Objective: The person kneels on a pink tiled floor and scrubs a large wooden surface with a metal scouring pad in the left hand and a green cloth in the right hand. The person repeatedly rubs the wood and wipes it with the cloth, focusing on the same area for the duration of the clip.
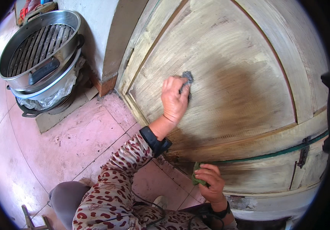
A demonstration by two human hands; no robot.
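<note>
My left hand (pixel 174 99) grips a wad of grey steel wool (pixel 187 76) and presses it to a wooden door panel (pixel 225 51). Pale scrubbed streaks cover much of the panel, and a dark brown patch spreads to the right of the hand. Lower down, my right hand (pixel 213 182) holds a crumpled green scouring pad (pixel 197 174) in front of the door's lower edge. A black band (pixel 155 141) circles my left wrist. The fingertips of my left hand are partly hidden behind the wool.
Left of the door, a metal steamer pot with a slatted rack (pixel 40 49) sits on a basin wrapped in clear plastic (pixel 58 93). Cardboard (pixel 51 120) lies beneath on the pink tiled floor (pixel 67 141). A metal hinge or latch (pixel 303 156) marks the gap to the neighbouring door.
</note>
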